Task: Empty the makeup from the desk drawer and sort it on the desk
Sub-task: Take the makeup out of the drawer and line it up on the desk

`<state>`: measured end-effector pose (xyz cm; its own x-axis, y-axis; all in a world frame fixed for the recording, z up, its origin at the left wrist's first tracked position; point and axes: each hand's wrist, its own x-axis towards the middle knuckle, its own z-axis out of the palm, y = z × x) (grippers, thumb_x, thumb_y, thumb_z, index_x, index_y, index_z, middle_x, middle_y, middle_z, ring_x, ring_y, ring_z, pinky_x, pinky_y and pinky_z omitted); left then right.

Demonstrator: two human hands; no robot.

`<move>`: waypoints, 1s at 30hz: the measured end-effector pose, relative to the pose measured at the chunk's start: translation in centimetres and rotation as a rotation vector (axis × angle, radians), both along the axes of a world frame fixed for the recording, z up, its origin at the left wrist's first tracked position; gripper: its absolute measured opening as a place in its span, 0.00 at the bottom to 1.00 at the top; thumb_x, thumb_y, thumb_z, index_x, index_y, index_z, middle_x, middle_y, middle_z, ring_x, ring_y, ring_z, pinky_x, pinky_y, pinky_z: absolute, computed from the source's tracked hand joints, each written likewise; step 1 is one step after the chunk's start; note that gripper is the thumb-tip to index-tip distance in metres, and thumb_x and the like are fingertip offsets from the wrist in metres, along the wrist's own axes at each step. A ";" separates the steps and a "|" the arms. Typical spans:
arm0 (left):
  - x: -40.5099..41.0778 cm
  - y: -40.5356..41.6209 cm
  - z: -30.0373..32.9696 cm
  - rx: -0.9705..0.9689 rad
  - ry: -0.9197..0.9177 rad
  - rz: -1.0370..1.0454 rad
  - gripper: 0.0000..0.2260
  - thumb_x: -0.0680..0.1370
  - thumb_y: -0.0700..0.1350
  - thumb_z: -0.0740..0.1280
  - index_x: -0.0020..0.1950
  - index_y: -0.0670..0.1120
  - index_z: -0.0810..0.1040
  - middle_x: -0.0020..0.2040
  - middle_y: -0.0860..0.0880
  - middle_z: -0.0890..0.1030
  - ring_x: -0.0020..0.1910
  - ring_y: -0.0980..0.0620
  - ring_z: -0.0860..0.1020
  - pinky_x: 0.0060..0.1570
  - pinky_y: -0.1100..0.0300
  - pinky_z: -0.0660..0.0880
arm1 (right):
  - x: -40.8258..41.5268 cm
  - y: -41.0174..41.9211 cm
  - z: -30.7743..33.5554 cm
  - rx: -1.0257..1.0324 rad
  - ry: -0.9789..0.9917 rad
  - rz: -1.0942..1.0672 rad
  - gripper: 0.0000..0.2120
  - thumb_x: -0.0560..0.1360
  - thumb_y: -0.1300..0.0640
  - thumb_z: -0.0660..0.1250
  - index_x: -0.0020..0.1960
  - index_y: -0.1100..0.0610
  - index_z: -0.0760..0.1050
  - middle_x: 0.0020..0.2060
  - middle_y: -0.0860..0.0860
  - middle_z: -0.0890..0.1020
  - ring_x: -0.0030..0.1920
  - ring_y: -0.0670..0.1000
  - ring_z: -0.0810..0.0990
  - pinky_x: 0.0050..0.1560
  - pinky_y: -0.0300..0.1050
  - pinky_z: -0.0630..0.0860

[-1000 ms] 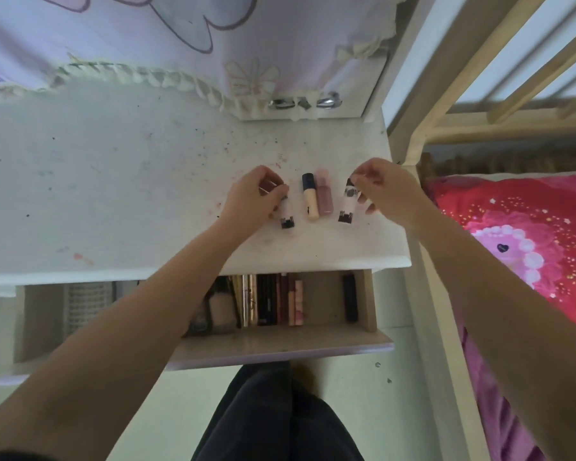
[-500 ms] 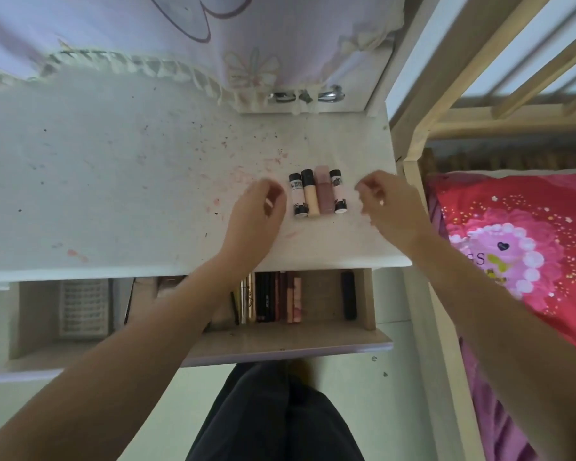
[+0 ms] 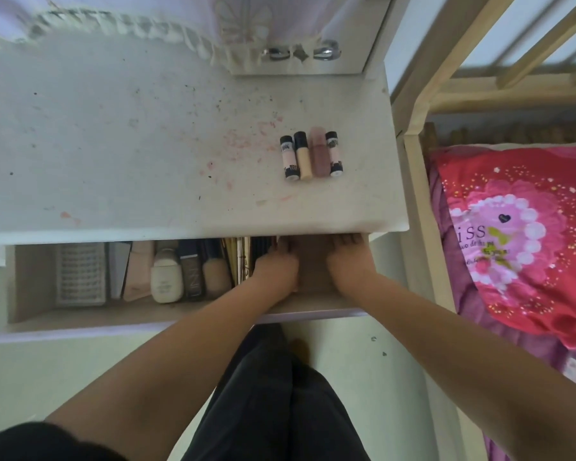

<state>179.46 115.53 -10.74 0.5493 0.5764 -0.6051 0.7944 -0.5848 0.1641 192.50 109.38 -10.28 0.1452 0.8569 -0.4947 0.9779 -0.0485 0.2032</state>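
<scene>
Both hands, left [image 3: 275, 271] and right [image 3: 350, 261], reach into the drawer [image 3: 30, 281] with fingertips hidden under the worktop [image 3: 113, 144], grip unclear; blind grabbing could topple bottles [image 3: 167, 277], while four tubes [image 3: 311, 155] lie near the edge.

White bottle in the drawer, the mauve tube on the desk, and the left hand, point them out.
white bottle [image 3: 166, 280]: head view, body.
mauve tube [image 3: 318, 154]: head view, middle.
left hand [image 3: 276, 271]: head view, back.
</scene>
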 end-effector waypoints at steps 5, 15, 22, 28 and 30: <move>-0.7 -0.6 0.2 0.111 -0.131 -0.027 0.25 0.72 0.42 0.70 0.66 0.41 0.66 0.68 0.39 0.64 0.64 0.40 0.69 0.45 0.50 0.74 | -0.3 -0.7 0.6 -0.036 -0.113 0.070 0.09 0.67 0.63 0.69 0.48 0.59 0.81 0.46 0.56 0.81 0.56 0.60 0.74 0.70 0.61 0.59; -3.7 -0.5 7.6 -0.151 -0.625 0.173 0.11 0.79 0.46 0.62 0.61 0.48 0.72 0.51 0.55 0.76 0.47 0.59 0.74 0.47 0.67 0.70 | 0.9 -1.3 8.8 0.109 0.547 -0.169 0.10 0.78 0.53 0.62 0.57 0.55 0.69 0.54 0.51 0.76 0.54 0.54 0.76 0.49 0.46 0.72; -2.6 9.9 13.0 0.051 -0.937 0.563 0.08 0.80 0.46 0.62 0.57 0.47 0.76 0.38 0.51 0.80 0.40 0.54 0.79 0.44 0.59 0.77 | 8.7 6.3 16.1 0.361 0.925 -0.588 0.07 0.79 0.56 0.61 0.54 0.56 0.75 0.44 0.47 0.79 0.38 0.44 0.77 0.36 0.36 0.71; 1.7 14.3 10.1 0.065 -0.706 0.588 0.10 0.79 0.47 0.62 0.55 0.44 0.78 0.45 0.46 0.79 0.38 0.49 0.78 0.45 0.54 0.78 | 11.6 12.5 11.7 0.371 0.862 -0.699 0.13 0.79 0.57 0.60 0.55 0.65 0.76 0.46 0.58 0.81 0.36 0.49 0.77 0.35 0.39 0.70; 3.2 14.4 9.7 0.054 -0.692 0.584 0.09 0.79 0.47 0.63 0.54 0.44 0.78 0.47 0.46 0.80 0.41 0.48 0.78 0.47 0.53 0.77 | 11.6 13.0 10.8 0.400 0.849 -0.680 0.13 0.79 0.56 0.60 0.54 0.64 0.77 0.47 0.57 0.80 0.41 0.52 0.77 0.37 0.39 0.69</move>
